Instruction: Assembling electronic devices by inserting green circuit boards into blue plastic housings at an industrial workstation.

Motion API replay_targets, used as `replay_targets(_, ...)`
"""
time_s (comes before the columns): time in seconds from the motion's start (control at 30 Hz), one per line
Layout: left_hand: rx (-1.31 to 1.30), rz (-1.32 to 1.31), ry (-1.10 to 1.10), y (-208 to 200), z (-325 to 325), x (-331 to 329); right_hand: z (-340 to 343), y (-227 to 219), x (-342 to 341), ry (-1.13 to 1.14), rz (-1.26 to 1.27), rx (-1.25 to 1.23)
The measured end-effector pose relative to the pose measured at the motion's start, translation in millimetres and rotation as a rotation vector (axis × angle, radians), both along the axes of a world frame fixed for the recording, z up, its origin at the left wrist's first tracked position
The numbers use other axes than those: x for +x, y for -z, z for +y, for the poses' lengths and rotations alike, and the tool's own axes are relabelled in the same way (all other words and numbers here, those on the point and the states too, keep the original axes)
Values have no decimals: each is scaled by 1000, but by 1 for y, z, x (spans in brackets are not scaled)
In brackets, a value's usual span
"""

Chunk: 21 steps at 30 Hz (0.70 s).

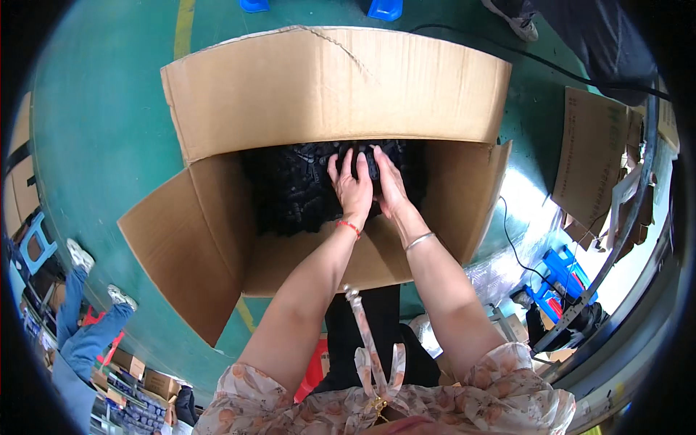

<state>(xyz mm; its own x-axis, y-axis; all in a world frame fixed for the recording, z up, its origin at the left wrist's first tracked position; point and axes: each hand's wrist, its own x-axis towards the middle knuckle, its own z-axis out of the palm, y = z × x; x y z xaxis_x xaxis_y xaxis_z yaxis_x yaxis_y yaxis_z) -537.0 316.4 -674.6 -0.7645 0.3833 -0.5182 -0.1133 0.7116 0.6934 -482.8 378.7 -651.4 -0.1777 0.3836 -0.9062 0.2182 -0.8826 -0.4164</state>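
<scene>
Far to the left of the fingers, a person in blue trousers (87, 333) stands on the green floor (109, 109). Nearer, the left flap (185, 246) of a big cardboard box (326, 87) opens outward. Inside the box, just left of the fingers and under them, lies a heap of small black parts (290, 188); they seem to be hard pieces, many and loose, so I judge the heap is heavy as a whole but each handful is light and can slip between the fingers. The left hand (353, 190), with a red string at the wrist, rests on the heap with fingers (346, 163) a little spread and curved down into the parts. The right hand (391, 185), wearing a thin bracelet, lies touching beside it, its fingers bent over a dark clump, closed around it as far as I can see. It is best to scoop from below with both palms together. To the right of the fingers are flat cardboard sheets (594, 152) and a blue object (569, 268).
</scene>
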Motion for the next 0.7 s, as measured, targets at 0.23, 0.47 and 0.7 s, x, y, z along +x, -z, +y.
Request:
replay_targets(0.23,141,117,-102,-105,-50,9,-49,-115,-11,205,207,-6)
replay_targets(0.47,382,183,-101,-212,-75,10,-86,-223,-3,190,246,226)
replay_targets(0.7,617,356,-2,-334,-107,-10,-130,-343,-10,167,388,510)
